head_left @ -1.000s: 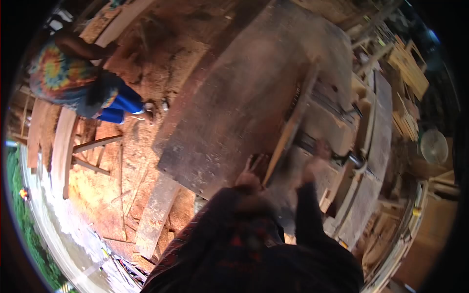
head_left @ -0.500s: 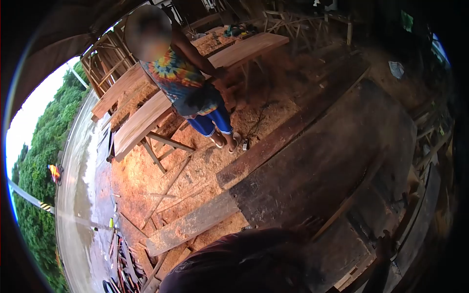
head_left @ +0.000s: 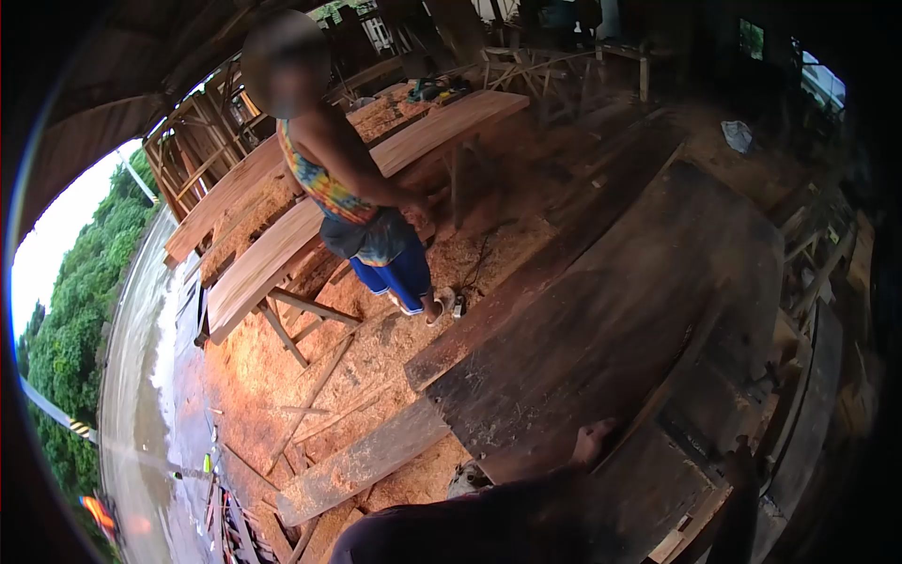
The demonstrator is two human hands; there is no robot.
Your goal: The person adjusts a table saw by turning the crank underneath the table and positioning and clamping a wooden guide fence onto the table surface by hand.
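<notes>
My left hand (head_left: 593, 440) rests on the large dark board (head_left: 564, 357), close to a long raised strip that runs along it. Its fingers look laid on the surface, with nothing visible in them. On the right, my right hand (head_left: 739, 462) is in deep shadow at the edge of a dark wooden frame (head_left: 691, 526); its fingers cannot be made out. My dark sleeve (head_left: 470, 526) crosses the bottom of the view.
Beyond the board, a person in a tie-dye top (head_left: 329, 188) stands beside long planks on trestles (head_left: 272, 258). A thick beam (head_left: 554, 263) and a shorter plank (head_left: 366, 461) border the dark board. Sawdust (head_left: 376, 367) covers the ground; a wet road (head_left: 141, 376) lies left.
The view has shifted slightly. The person in the tie-dye top has turned to the right. My left hand shows more clearly on the board. The orange-clad figure on the road is now lower in view.
</notes>
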